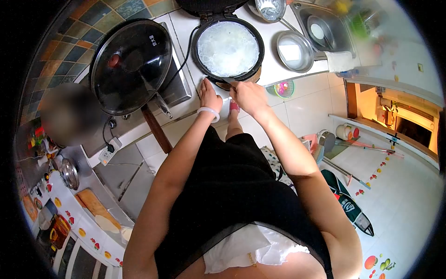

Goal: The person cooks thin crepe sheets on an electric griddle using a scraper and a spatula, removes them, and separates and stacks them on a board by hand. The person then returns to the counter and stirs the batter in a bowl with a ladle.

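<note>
A thin white round sheet [227, 49] lies on a black round griddle [259, 39] with its lid raised behind it. My right hand [249, 96] is closed at the griddle's front edge, gripping a thin flat tool [228, 79] whose far part reaches the rim. Just left of it, my left hand [210, 96] rests at the counter's front edge, its fingers stretched forward near the rim. A pale bracelet circles the left wrist. Nothing shows in the left hand.
To the left, a large lidded pan [132, 65] sits on the stove, its wooden handle [156, 129] jutting past the counter. A metal bowl [295, 51] and a sink [325, 23] are at the right. A cable runs left of the griddle. Below hangs a colourful basket [283, 89].
</note>
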`<state>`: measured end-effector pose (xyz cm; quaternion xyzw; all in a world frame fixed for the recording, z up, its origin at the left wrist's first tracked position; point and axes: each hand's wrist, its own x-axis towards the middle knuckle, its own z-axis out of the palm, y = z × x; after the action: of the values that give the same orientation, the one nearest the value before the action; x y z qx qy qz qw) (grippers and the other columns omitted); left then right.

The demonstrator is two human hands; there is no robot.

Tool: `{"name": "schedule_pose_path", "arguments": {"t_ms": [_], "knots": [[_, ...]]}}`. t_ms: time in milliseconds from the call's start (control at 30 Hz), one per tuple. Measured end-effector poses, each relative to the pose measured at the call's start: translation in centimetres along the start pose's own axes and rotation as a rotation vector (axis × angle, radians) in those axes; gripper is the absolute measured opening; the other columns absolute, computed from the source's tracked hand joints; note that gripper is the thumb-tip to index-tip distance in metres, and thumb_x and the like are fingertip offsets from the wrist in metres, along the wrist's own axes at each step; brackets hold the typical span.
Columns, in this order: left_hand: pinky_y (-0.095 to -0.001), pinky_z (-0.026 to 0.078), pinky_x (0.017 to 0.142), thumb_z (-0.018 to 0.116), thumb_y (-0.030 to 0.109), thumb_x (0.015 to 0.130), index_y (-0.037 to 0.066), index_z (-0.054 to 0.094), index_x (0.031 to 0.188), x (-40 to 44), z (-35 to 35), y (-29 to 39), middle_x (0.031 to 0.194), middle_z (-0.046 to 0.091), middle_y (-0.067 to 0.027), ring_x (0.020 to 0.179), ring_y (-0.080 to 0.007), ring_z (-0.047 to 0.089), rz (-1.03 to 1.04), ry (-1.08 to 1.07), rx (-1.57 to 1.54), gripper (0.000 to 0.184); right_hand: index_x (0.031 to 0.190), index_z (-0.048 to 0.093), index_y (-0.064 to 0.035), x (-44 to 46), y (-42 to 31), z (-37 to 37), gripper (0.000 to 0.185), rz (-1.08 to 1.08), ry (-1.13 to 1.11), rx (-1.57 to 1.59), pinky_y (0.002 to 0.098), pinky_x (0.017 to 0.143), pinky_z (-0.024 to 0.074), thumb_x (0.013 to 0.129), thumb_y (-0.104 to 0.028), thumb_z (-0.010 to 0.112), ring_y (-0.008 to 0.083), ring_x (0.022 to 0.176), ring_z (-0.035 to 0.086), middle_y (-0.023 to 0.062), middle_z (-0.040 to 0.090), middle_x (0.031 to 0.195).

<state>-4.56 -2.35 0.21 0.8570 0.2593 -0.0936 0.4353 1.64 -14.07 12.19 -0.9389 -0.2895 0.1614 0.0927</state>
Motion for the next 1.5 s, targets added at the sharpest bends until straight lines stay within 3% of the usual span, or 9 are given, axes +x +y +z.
{"name": "schedule_pose_path", "arguments": {"t_ms": [67, 267, 367, 567, 667, 867, 967, 1267, 1500], "knots": [[-0.0393, 0.012, 0.113, 0.049, 0.002, 0.076, -0.010, 0.011, 0.139, 0.0, -0.2, 0.2, 0.145, 0.018, -0.0279, 0.136, -0.0359, 0.017, -0.022, -0.028, -0.025, 0.074, 0.076, 0.067, -0.0025, -0.2, -1.0, -0.2, 0.022, 0.020, -0.003, -0.009, 0.0424, 0.061, 0.0515, 0.079, -0.021, 0.054, 0.0329, 0.068, 0.065, 0.0183, 0.063, 0.067], [-0.0394, 0.012, 0.113, 0.049, 0.001, 0.076, -0.010, 0.011, 0.139, 0.1, 0.0, -0.1, 0.145, 0.017, -0.0273, 0.137, -0.0356, 0.016, -0.030, -0.032, -0.037, 0.074, 0.094, 0.059, -0.0051, -1.9, -1.7, 3.6, 0.020, 0.084, 0.092, -0.080, 0.0403, 0.052, 0.0516, 0.081, -0.018, 0.052, 0.0309, 0.059, 0.064, 0.0164, 0.062, 0.062], [-0.0391, 0.012, 0.113, 0.049, 0.001, 0.076, -0.010, 0.011, 0.139, 0.1, 0.0, -0.3, 0.145, 0.017, -0.0271, 0.137, -0.0353, 0.017, -0.027, -0.037, -0.041, 0.074, 0.110, 0.061, -0.0100, -2.3, -1.6, 5.2, 0.031, 0.105, 0.110, -0.099, 0.0395, 0.056, 0.0513, 0.083, -0.025, 0.053, 0.0292, 0.060, 0.064, 0.0146, 0.063, 0.064], [-0.0387, 0.014, 0.113, 0.051, 0.001, 0.075, -0.009, 0.011, 0.139, 0.0, -0.5, -0.3, 0.145, 0.018, -0.0273, 0.136, -0.0363, 0.017, -0.034, -0.041, -0.044, 0.077, 0.096, 0.057, -0.0040, -1.4, -1.4, 2.6, 0.023, 0.028, 0.105, 0.024, 0.0413, 0.055, 0.0520, 0.081, -0.021, 0.053, 0.0304, 0.060, 0.065, 0.0163, 0.062, 0.061], [-0.0389, 0.014, 0.113, 0.053, 0.001, 0.074, -0.010, 0.011, 0.139, -0.1, -0.6, -0.2, 0.145, 0.018, -0.0277, 0.136, -0.0371, 0.017, -0.028, -0.038, -0.069, 0.078, 0.113, 0.059, -0.0085, -1.6, -2.8, 3.6, 0.033, 0.132, 0.029, -0.047, 0.0402, 0.055, 0.0512, 0.086, -0.026, 0.051, 0.0300, 0.060, 0.064, 0.0162, 0.063, 0.067], [-0.0394, 0.014, 0.113, 0.052, 0.000, 0.074, -0.010, 0.015, 0.138, 0.3, 0.0, -1.3, 0.144, 0.020, -0.0277, 0.136, -0.0369, 0.018, -0.033, 0.025, -0.067, 0.075, 0.118, 0.056, -0.0079, -2.4, -3.1, 6.7, 0.038, 0.128, 0.148, -0.054, 0.0394, 0.055, 0.0516, 0.087, -0.028, 0.051, 0.0306, 0.060, 0.064, 0.0168, 0.064, 0.074], [-0.0385, 0.015, 0.113, 0.051, -0.002, 0.074, -0.010, 0.015, 0.138, 0.0, -0.5, -0.9, 0.144, 0.021, -0.0276, 0.135, -0.0368, 0.020, -0.002, 0.056, -0.043, 0.075, 0.124, 0.047, -0.0032, -2.8, -3.2, 4.6, 0.042, 0.146, 0.005, -0.045, 0.0402, 0.063, 0.0498, 0.088, -0.024, 0.046, 0.0287, 0.066, 0.065, 0.0156, 0.064, 0.079], [-0.0380, 0.015, 0.112, 0.049, -0.003, 0.073, -0.009, 0.015, 0.139, -0.1, -1.1, -0.6, 0.144, 0.022, -0.0273, 0.135, -0.0364, 0.021, 0.012, 0.059, -0.020, 0.074, 0.126, 0.047, -0.0046, -3.6, -2.3, 7.7, 0.042, 0.090, 0.143, -0.016, 0.0400, 0.057, 0.0508, 0.089, -0.025, 0.047, 0.0284, 0.060, 0.063, 0.0153, 0.062, 0.075], [-0.0396, 0.015, 0.112, 0.049, -0.004, 0.074, -0.011, 0.016, 0.138, -0.2, -1.2, -0.7, 0.143, 0.022, -0.0287, 0.135, -0.0370, 0.021, 0.005, 0.060, -0.054, 0.072, 0.124, 0.052, -0.0090, -2.0, -2.6, 8.3, 0.041, 0.073, 0.183, 0.011, 0.0389, 0.063, 0.0513, 0.086, -0.025, 0.053, 0.0289, 0.062, 0.062, 0.0143, 0.061, 0.075]]}}
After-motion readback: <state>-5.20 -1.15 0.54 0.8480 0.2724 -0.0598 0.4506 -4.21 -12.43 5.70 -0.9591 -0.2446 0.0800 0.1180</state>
